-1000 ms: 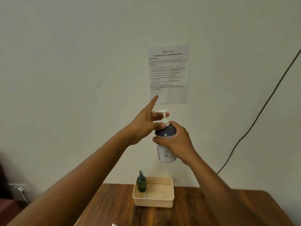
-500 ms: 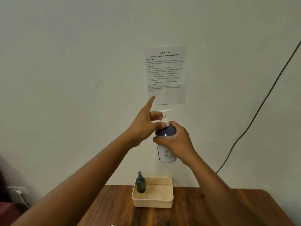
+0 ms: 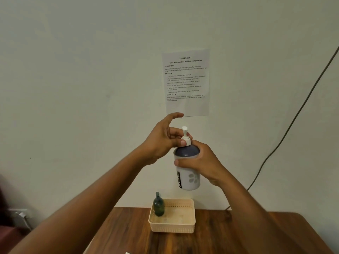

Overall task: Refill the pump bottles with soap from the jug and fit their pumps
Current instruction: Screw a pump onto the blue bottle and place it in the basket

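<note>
Table: the brown wooden table (image 3: 229, 233) is lying nearest you, low in view, and neither of your hands is touching it.
Basket: a cream slotted basket (image 3: 172, 228) is sitting on the table against the wall, almost straight below the bottle you are holding up.
Green bottle: a small dark green bottle (image 3: 158, 206) is standing upright in the basket's left rear corner; its top looks fitted, though it is too small to be sure.
Right grip: your right hand (image 3: 203, 165) is wrapping round the shoulder of the pump bottle (image 3: 189, 178), thumb across the front, holding it in the air well above the basket.
Left grip: your left hand (image 3: 165, 139) is pinching the white collar of the pump (image 3: 185, 136) between thumb and curled fingers, with the index finger lifted free.
Axis: the bottle's long axis is running close to vertical, and the pump is rising straight out of its neck, so the pump is lying directly above your right grip and just to the right of your left one.
Step, as I judge it: you are screwing the pump down; the twist is turning about that upright axis, so keep the right grip steady.
Jug: it is not showing in view.
Wall: a printed task sheet (image 3: 186, 81) is hanging behind your hands, and a dark cable (image 3: 293, 114) is slanting down the wall at right.
</note>
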A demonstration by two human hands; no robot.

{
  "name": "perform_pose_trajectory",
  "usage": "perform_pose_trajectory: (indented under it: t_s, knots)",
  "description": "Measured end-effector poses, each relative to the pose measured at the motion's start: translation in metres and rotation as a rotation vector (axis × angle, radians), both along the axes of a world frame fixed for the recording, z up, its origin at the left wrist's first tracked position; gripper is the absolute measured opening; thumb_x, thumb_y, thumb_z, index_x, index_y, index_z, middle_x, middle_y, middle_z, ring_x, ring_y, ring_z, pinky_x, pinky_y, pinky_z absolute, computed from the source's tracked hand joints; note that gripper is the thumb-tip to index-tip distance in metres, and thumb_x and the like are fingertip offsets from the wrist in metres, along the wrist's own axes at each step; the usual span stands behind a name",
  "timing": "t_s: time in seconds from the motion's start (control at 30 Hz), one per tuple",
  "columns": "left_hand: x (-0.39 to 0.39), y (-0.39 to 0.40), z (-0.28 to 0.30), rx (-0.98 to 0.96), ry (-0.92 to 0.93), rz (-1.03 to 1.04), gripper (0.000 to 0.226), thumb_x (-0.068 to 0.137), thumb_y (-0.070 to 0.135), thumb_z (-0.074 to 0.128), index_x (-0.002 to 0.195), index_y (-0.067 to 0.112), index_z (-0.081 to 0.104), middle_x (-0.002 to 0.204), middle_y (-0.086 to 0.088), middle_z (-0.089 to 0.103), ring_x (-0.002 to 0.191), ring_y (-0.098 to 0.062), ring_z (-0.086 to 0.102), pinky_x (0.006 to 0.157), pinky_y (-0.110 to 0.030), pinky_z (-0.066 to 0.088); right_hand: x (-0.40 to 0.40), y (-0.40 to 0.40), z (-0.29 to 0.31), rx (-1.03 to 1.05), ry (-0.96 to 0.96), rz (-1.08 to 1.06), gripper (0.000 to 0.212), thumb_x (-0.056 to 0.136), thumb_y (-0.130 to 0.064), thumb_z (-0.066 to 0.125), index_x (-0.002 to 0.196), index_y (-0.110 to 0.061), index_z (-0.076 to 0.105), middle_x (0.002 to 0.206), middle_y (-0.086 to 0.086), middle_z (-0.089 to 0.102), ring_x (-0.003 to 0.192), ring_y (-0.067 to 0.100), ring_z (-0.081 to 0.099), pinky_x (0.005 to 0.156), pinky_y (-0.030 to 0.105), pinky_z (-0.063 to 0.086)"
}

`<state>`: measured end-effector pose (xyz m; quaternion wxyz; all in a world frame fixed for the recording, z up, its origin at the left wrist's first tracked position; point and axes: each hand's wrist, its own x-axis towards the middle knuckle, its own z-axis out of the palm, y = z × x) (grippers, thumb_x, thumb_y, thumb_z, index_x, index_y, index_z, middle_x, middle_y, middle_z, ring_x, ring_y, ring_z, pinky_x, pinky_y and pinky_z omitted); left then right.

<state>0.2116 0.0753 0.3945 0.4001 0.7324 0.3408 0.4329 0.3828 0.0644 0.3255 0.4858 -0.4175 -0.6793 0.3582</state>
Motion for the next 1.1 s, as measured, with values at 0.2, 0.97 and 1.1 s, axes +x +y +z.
perform_pose_trajectory:
  t_s: [0.2,0.97,1.1]
  knots:
    - [-0.006,0.003,-0.006,0.026,-0.003,-0.036,0.071,0.09,-0.009,0.072,0.147,0.025,0.046,0.102,-0.01,0.081,0.103,-0.026,0.078,0.091,-0.029,0.061,-0.002,0.005,-0.007,-0.013,0.023,0.048,0.06,0.062,-0.051,0.085,0.117,-0.039,0.062,0.102,-0.016,0.071,0.094,0.009,0.07,0.073,0.024,0.059]
    - [-0.108,0.126,-0.249,0.3,0.677,0.49,0.083,0.098,0.07,0.034,0.166,0.033,0.002,0.175,0.008,-0.007,0.162,-0.017,-0.002,0.13,-0.05,0.0,-0.043,0.155,-0.172,-0.075,-0.251,-0.193,0.084,0.06,-0.041,0.095,0.133,-0.027,0.058,0.124,-0.008,0.058,0.107,0.014,0.057,0.088,0.025,0.049]
    - [-0.117,0.151,-0.294,0.217,0.704,0.486,0.084,0.098,0.07,0.035,0.165,0.033,0.002,0.175,0.007,-0.008,0.162,-0.018,-0.003,0.13,-0.051,0.0,-0.054,0.187,-0.224,-0.113,-0.262,-0.213,0.083,0.057,-0.035,0.097,0.131,-0.024,0.06,0.124,-0.006,0.062,0.106,0.014,0.058,0.089,0.026,0.048]
